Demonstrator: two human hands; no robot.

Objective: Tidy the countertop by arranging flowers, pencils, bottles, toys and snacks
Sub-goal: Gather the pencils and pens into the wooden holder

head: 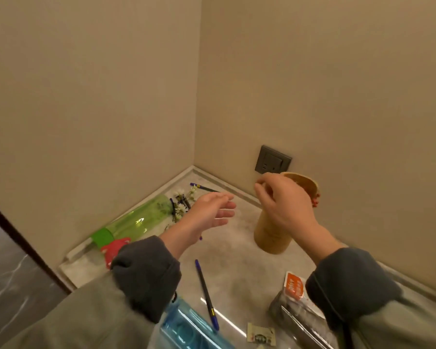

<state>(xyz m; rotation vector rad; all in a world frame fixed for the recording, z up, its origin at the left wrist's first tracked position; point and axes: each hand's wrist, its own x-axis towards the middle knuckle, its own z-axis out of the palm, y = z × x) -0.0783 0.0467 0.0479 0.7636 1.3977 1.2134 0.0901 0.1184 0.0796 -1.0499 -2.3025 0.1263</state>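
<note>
On the grey stone countertop (237, 260), my left hand (212, 212) hovers open, fingers straight, just in front of a bunch of small white flowers (183, 205) lying in the corner. My right hand (285, 205) is in front of the upper part of a tan cylindrical holder (272, 235), fingers curled with tips together; whether it grips anything is hidden. Something red (316, 200) shows at the holder's rim. A blue-tipped pen (207, 293) lies in the middle and another pen (204, 188) near the back wall.
A green bottle (136, 220) lies along the left wall beside a red toy (113, 248). A blue bottle (191, 326) lies at the near edge. An orange-labelled snack pack (293, 285) and a small sachet (261, 335) lie front right. A wall socket (272, 159) is behind the holder.
</note>
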